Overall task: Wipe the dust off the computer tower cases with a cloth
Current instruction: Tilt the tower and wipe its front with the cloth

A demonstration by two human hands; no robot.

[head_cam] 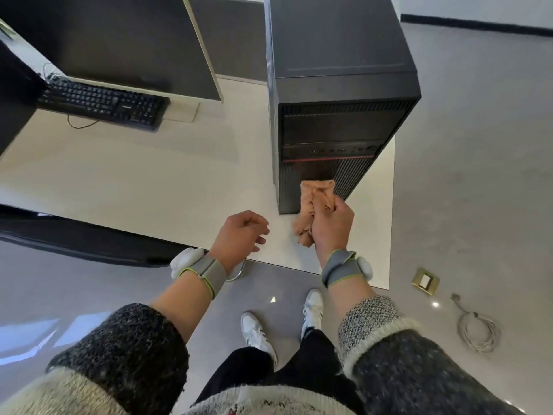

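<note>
Cloth [311, 202] gripped in right hand [332, 226] at lower front edge of tower case [335, 55]; left hand [239, 235] loose, empty.

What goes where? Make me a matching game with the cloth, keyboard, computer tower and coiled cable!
Things:
1. cloth
2. keyboard
3. computer tower
4. coiled cable

Places:
A. lying on the floor
B. gripped in the right hand
C. standing upright at the desk's right end
D. lying flat by the monitor

Pairs: 1-B, 2-D, 3-C, 4-A
</note>
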